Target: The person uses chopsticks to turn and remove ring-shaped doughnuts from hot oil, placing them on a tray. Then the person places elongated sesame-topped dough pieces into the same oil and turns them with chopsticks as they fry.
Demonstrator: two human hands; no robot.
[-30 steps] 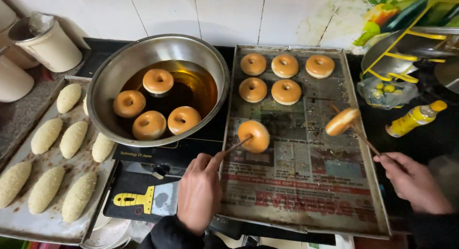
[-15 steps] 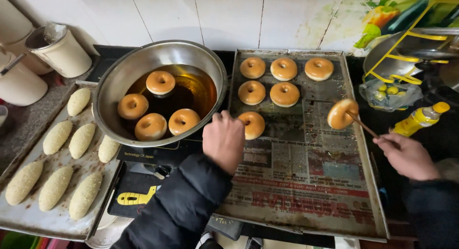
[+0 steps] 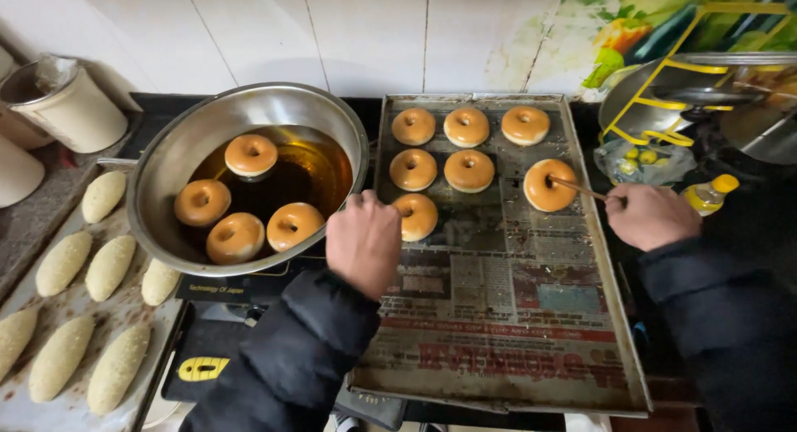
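Golden-brown doughnuts lie on a newspaper-lined tray [image 3: 498, 349], which serves as the landmark here. Six of them sit in its far left part: three along the back edge, two in the next row, and one [image 3: 415, 216] in front of those, at the tray's left side. The left hand [image 3: 364, 241] hovers over the tray's left rim, fingers curled shut, just beside that sixth doughnut; its knuckles face the camera, so whether it pinches a stick cannot be told. The right hand [image 3: 652, 216] is over the tray's right rim, fingers closed around a thin wooden stick [image 3: 581, 188]. The stick's tip goes through the hole of a seventh doughnut [image 3: 549, 185], near the tray's right side, level with the second row; it seems to rest on the paper, though that is hard to judge.

Left of the tray stands a steel pan [image 3: 166, 170] of dark oil with four doughnuts [image 3: 251, 155] floating in it. Further left, a flat sheet [image 3: 25, 399] carries pale oblong dough pieces [image 3: 63, 263]. Right of the tray are a yellow wire rack [image 3: 664, 104] and a small yellow bottle [image 3: 708, 195].
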